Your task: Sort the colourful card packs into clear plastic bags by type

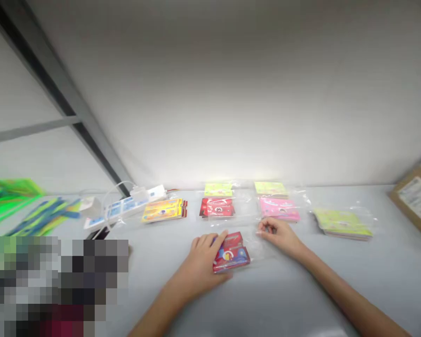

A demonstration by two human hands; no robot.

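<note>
"Where wall [231, 103] meets table [284, 292], what's there?"

"A power strip [124, 207], left. Mid-table, the left hand [203, 256] holds a red packet [232, 255]; the right hand [279, 235] curls at its clear bag [258, 245], whether pinching, I can't tell. Rightmost, a carton [417, 201]."

The person's left hand [204, 260] and right hand [282, 235] are bare, with slender fingers [219, 240]. The left forearm [165, 303] is bare as far as it shows, as is the right forearm [337, 279], slim and tapering.
</note>
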